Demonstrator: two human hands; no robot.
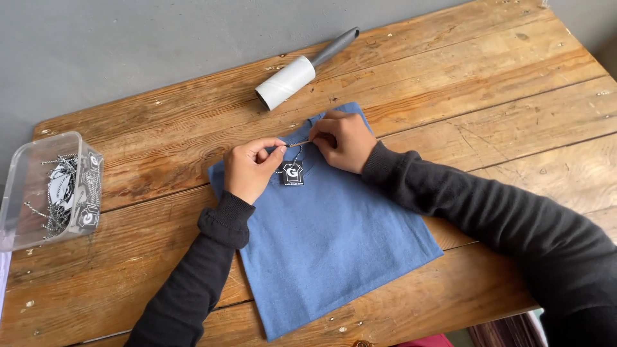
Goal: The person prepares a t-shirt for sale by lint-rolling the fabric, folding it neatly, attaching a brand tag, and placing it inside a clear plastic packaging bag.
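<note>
While your left hand (249,168) and right hand (340,141) pinch the cord (297,144) ends between narrow fingers, it runs crosswise between them; the tag (293,173) hangs below on the shirt (334,238) collar.

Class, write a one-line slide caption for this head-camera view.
Both hands, left hand and right hand, pinch a cord over a tag on a folded blue shirt.

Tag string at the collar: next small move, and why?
Probably draw the string snug and close it. Both the left hand and the right hand pinch its ends at the blue shirt collar, and the black tag already hangs below.
</note>
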